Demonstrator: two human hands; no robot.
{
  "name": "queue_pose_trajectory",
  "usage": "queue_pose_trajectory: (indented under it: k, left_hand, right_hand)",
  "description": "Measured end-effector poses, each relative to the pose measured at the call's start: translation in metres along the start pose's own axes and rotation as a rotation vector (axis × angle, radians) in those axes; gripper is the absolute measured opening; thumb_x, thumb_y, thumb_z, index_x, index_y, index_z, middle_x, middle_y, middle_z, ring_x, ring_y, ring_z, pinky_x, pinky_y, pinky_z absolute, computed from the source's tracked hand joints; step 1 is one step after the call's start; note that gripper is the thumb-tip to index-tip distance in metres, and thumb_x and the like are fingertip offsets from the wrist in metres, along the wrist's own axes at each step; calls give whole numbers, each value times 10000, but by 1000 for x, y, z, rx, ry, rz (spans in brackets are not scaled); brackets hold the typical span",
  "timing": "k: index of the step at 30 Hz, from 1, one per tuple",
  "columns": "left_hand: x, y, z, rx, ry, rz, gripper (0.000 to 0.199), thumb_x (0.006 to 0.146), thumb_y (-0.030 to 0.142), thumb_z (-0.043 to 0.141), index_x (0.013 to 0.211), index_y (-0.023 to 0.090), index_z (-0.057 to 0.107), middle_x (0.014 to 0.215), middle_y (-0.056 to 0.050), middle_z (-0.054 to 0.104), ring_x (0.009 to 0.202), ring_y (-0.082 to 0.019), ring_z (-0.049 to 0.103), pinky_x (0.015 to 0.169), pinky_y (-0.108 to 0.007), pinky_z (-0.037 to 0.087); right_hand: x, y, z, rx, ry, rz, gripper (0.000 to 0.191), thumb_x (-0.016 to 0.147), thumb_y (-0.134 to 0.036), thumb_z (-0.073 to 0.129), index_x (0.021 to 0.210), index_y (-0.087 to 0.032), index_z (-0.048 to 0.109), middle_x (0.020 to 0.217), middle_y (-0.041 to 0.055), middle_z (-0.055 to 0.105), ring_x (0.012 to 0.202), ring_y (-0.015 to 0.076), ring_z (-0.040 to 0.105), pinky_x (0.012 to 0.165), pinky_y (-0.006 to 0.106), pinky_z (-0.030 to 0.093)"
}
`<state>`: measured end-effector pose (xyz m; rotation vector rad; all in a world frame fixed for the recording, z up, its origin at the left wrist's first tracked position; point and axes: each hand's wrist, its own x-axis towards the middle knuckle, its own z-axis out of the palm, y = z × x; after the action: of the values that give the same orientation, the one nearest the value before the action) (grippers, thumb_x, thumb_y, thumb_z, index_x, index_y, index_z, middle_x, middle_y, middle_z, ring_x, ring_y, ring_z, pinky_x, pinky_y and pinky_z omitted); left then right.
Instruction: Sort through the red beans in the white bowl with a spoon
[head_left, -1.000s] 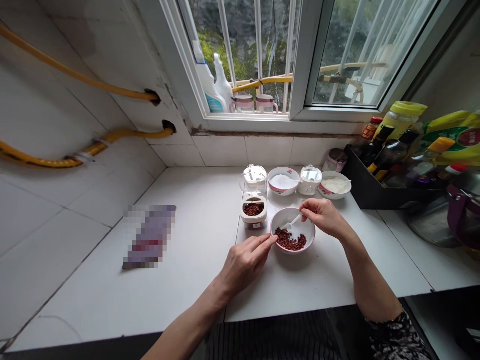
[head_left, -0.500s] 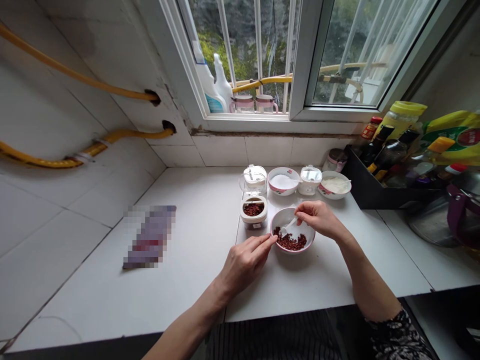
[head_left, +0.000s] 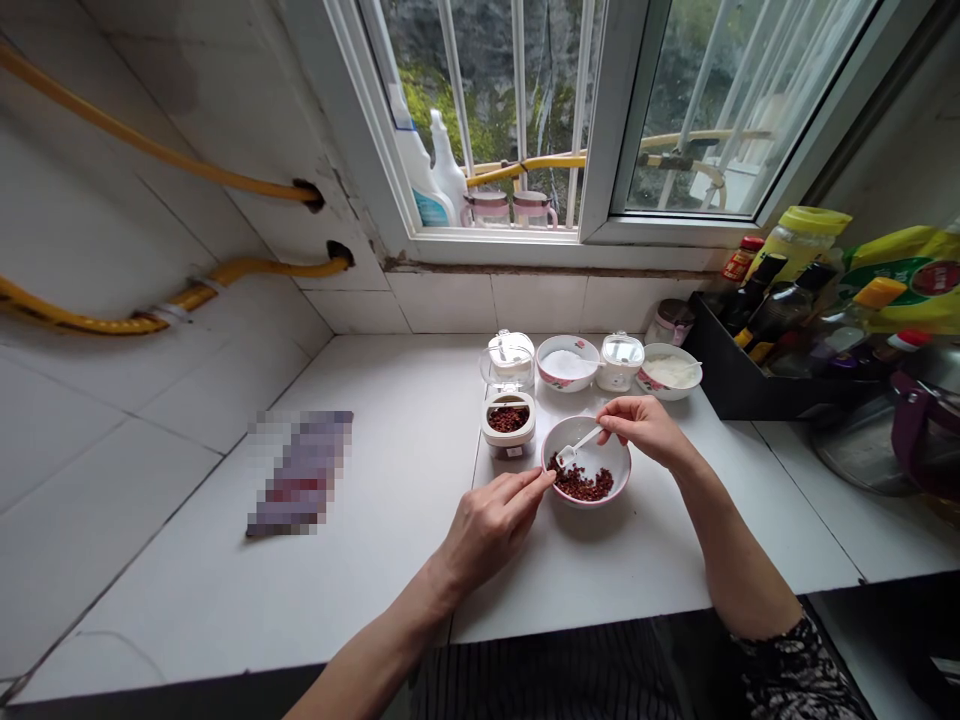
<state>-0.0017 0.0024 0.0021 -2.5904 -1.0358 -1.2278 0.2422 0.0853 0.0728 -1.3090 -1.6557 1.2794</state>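
Between the fingertips of my right hand (head_left: pixel 637 425), closed, is the handle of a small white spoon (head_left: pixel 589 438). The spoon's tip is inside a white bowl (head_left: pixel 621 450) with a pink rim, over dark red, grain-like dried spice (head_left: pixel 589 487), perhaps peppercorns. My left hand (head_left: pixel 491 520) has its fingers together, with the fingertips gripping the bowl's near left rim. Just left of the bowl stands a lidded seasoning jar (head_left: pixel 513 445), its lid raised, with the same kind of red spice inside.
Behind are a bowl of white granules (head_left: pixel 568 366), a clear-lidded jar (head_left: pixel 620 362) and a bowl of pale flakes (head_left: pixel 670 372). At right, a black box (head_left: pixel 757 400) holds bottles beside a steel pot (head_left: pixel 855 450). A blurred purple packet (head_left: pixel 304 475) lies at left.
My right hand has risen slightly and the spoon has shifted up and left in the bowl, its scoop showing more clearly. My left hand stays on the rim.
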Motion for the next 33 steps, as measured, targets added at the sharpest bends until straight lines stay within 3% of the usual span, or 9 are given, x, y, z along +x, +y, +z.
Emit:
queue_pose_trajectory:
  k: [7, 12, 16, 21, 23, 25, 28, 30, 33]
  left_hand:
    - [1, 1, 0, 3, 12, 5, 328, 950, 76, 504, 1247, 154, 618, 1072, -91, 736, 883, -173, 715, 713, -259, 597]
    - [2, 2, 1, 7, 13, -1, 303, 955, 88, 496, 1221, 145, 630, 1060, -91, 736, 844, -166, 709, 690, -258, 594]
    - [3, 2, 1, 2, 19, 0, 292, 958, 91, 493, 1210, 141, 632, 1055, -92, 737, 847, -169, 708, 695, -262, 595]
    - [3, 2, 1, 5, 18, 3, 306, 961, 94, 484, 1225, 154, 627, 1053, -88, 736, 860, -165, 709, 704, -259, 596]
    - [3, 2, 1, 4, 20, 4, 311, 962, 93, 479, 1230, 154, 625, 1051, -89, 735, 858, -165, 709, 705, -263, 598]
    - [3, 2, 1, 5, 15, 1, 307, 961, 90, 479, 1225, 148, 625, 1056, -91, 735, 856, -168, 709, 704, -269, 599]
    - [3, 2, 1, 5, 8, -5, 300, 959, 84, 484, 1215, 143, 628, 1060, -91, 735, 849, -169, 710, 689, -268, 599]
    - [3, 2, 1, 2, 9, -6, 298, 959, 84, 484, 1212, 145, 630, 1059, -89, 737, 846, -167, 710, 683, -264, 598]
    - [3, 2, 1, -1, 18, -2, 300, 959, 86, 487, 1216, 150, 630, 1056, -89, 738, 847, -165, 710, 683, -258, 597]
  right_hand:
    - [3, -2, 0, 138, 81, 10, 246, 637, -386, 749, 698, -154, 696, 576, 50, 710, 497, 109, 500, 495, 255, 380]
    - [11, -7, 14, 270, 215, -103, 293, 632, -427, 768, 712, -161, 678, 595, 54, 715, 520, 134, 568, 500, 261, 410]
    - [12, -13, 41, 163, 302, -335, 216, 804, -394, 664, 828, -179, 672, 722, 62, 747, 646, 186, 680, 537, 278, 462]
    - [5, -15, 65, -381, 350, -839, 164, 931, -203, 533, 884, -196, 690, 750, 53, 749, 675, 177, 668, 730, 347, 494]
    - [1, -15, 63, -480, 361, -947, 177, 939, -178, 524, 885, -190, 692, 728, 50, 746, 636, 171, 646, 731, 353, 487]
    - [-2, -16, 54, -440, 416, -920, 153, 937, -182, 540, 903, -190, 689, 755, 52, 756, 671, 178, 664, 740, 352, 495]
    - [-8, -16, 31, -258, 456, -704, 104, 910, -224, 581, 910, -188, 679, 760, 45, 753, 686, 181, 689, 684, 322, 515]
    - [-10, -13, 13, -199, 368, -540, 113, 888, -254, 589, 870, -181, 673, 706, 33, 732, 629, 172, 678, 595, 290, 503]
    - [-11, -6, -4, -308, 220, -382, 119, 858, -224, 570, 806, -182, 668, 653, 20, 714, 623, 166, 672, 573, 268, 481]
